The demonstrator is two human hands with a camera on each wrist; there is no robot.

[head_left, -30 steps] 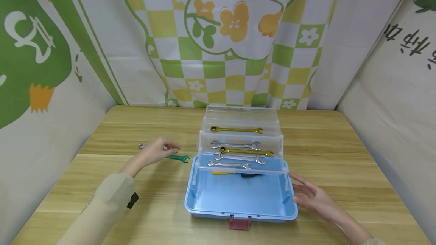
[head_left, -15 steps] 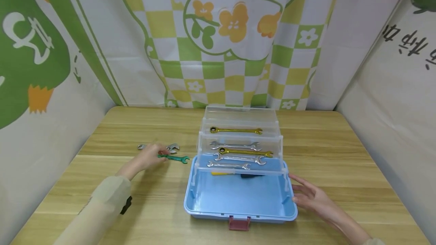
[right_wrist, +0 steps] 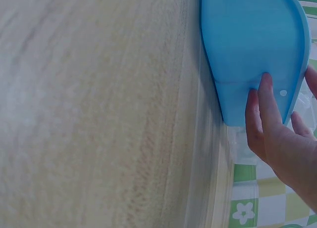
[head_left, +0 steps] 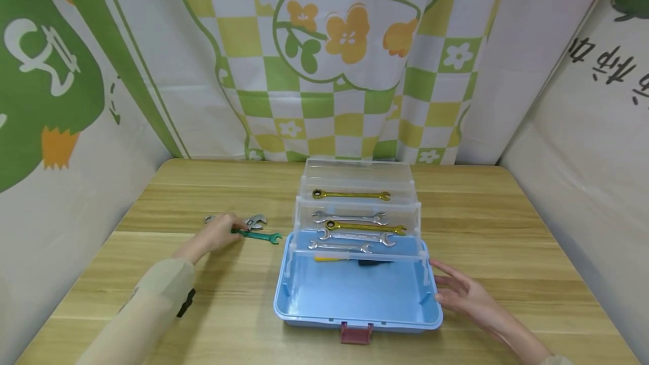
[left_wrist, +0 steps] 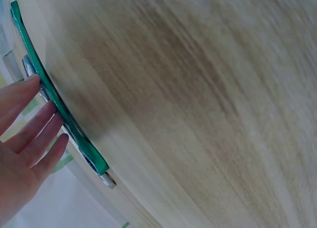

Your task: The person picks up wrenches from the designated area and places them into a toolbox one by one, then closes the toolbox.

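Wood grain runs across the table [head_left: 487, 201], which carries an open blue toolbox [head_left: 355, 297]. Nearest, at the toolbox's right wall, the right hand [head_left: 465, 295] rests extended fingers against the outside, holding nothing. Left of the toolbox lies the green wrench [head_left: 261, 236]: likely stiff, modest in weight, hard to damage and a little slick, best pinched mid-shank. The left hand [head_left: 218, 233] is at the end away from the toolbox, fingers loosely spread and slightly bent, tips at the metal; no firm hold shows. Just beyond, also left of the toolbox, lies a silver adjustable wrench [head_left: 257, 221], partly hidden by that hand. Over the toolbox's rear, clear trays [head_left: 357, 170] bear silver wrenches [head_left: 357, 236] and gold wrenches [head_left: 351, 195]; behind hangs a checked curtain [head_left: 334, 111].
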